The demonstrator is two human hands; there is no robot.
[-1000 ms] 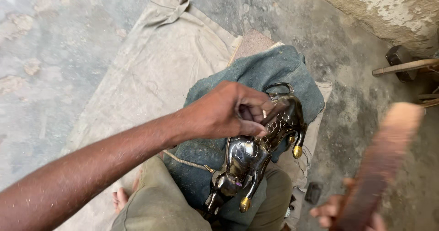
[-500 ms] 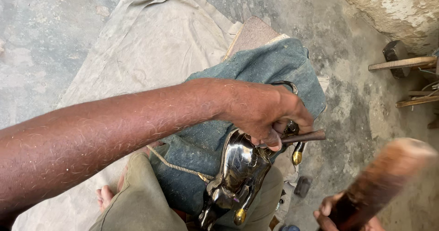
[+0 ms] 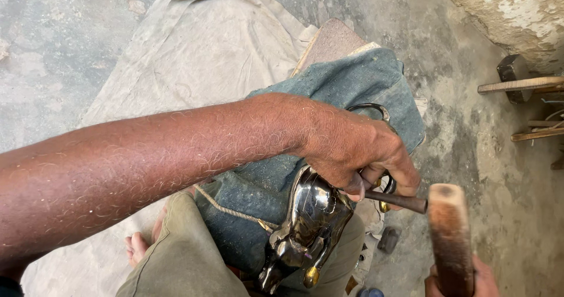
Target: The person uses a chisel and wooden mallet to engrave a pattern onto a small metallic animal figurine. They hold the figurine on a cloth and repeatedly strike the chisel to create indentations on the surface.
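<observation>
Two hands were at work over the person's lap. Nearest the camera, the right hand (image 3: pixel 461 279) showed only partly at the bottom edge, its fingers wrapped around the lower end of a worn wooden mallet (image 3: pixel 449 235) that stood upright, its top end level with the other hand. Just left of it, a shiny dark metal animal figure (image 3: pixel 308 223) with small brass tips lay on the lap, resting on a folded blue-green cloth (image 3: pixel 352 82) that covered the knees. A thin cord (image 3: pixel 229 209) ran across the cloth toward the figure. The left hand (image 3: pixel 358 150), reaching in on a long bare forearm from the left, was clenched around a thin dark metal punch (image 3: pixel 396 201); the rod lay almost level, one end against the upper part of the figure and the other pointing toward the mallet, close to it but not touching. Olive trousers (image 3: pixel 176 256) and a bare foot (image 3: pixel 138 247) showed below the forearm. Beyond the lap a pale canvas sheet (image 3: pixel 194 44) was spread over the concrete floor (image 3: pixel 53 32). Farther right, by the rough wall (image 3: pixel 517 9), lay wooden sticks (image 3: pixel 520 85).
</observation>
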